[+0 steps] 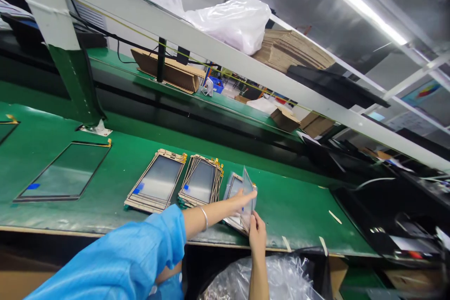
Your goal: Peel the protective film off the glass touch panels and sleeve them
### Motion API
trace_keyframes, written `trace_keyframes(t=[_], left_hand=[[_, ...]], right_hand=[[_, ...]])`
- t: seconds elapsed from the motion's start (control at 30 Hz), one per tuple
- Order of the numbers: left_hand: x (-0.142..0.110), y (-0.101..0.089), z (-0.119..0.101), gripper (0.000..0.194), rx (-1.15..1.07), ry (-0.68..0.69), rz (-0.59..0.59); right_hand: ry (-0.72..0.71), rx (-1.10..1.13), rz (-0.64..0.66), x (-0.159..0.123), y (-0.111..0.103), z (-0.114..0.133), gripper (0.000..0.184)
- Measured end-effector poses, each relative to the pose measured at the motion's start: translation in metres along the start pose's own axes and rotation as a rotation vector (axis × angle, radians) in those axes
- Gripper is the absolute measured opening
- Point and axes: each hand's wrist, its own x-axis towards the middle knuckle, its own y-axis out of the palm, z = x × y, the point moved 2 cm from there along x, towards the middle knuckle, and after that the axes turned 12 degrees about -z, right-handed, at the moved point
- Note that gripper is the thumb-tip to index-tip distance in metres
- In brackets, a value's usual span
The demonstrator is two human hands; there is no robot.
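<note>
Clamping tilted touchscreen panel [248,183] with left hand [242,201] and right hand [258,228], over rightmost panel stack [232,185] near front edge of surface [295,211]; could slip and chip if pinched unevenly.

A bright blue, loosely wrinkled cloth sleeve [140,248] covered the upper left arm; a thin, smooth, silver-coloured bangle [205,219] circled that forearm. The left hand [242,200] and right hand [258,228] were bare.

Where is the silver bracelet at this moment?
In the head view's lower middle, the silver bracelet circles the left wrist, between the blue sleeve and left hand.
</note>
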Motion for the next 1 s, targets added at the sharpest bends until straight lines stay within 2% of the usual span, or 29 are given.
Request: trace_keyframes(t=[0.1,0.17,0.33,0.43,0.53,0.67,0.73,0.9,0.97,1.0], left_hand=[[-0.011,-0.009,0.013,0.061,-0.188,-0.096,0.051],[-0.017,-0.021,0.015,0.057,-0.293,-0.13,0.082],[-0.038,-0.057,0.003,0.05,-0.472,-0.147,0.159],[-0.058,-0.078,-0.005,0.065,-0.524,-0.159,0.191],[-0.079,-0.097,-0.011,0.074,-0.644,-0.135,0.206],[-0.097,-0.12,-0.015,0.078,-0.813,-0.097,0.253],[-0.103,-0.129,-0.015,0.083,-0.843,-0.104,0.249],[-0.114,-0.148,-0.013,0.085,-0.875,-0.118,0.158],[-0.118,-0.151,-0.01,0.087,-0.842,-0.088,0.141],[-0.12,-0.153,-0.008,0.087,-0.815,-0.074,0.132]], right_hand=[[-0.076,-0.006,-0.007,-0.011,-0.005,0.021,0.068],[-0.185,-0.017,0.039,-0.023,-0.012,0.044,0.057],[-0.794,-0.136,0.131,-0.053,-0.033,0.125,0.036],[-0.961,-0.047,0.207,-0.061,-0.035,0.166,0.029],[-0.974,0.107,0.294,-0.065,-0.03,0.195,0.029],[-0.928,0.241,0.358,-0.071,-0.019,0.218,0.025],[-0.947,0.234,0.355,-0.075,-0.014,0.224,0.023],[-1.084,0.171,0.322,-0.091,-0.005,0.236,0.026],[-1.02,0.213,0.331,-0.097,0.001,0.24,0.02],[-0.914,0.257,0.358,-0.097,0.005,0.241,0.016]])
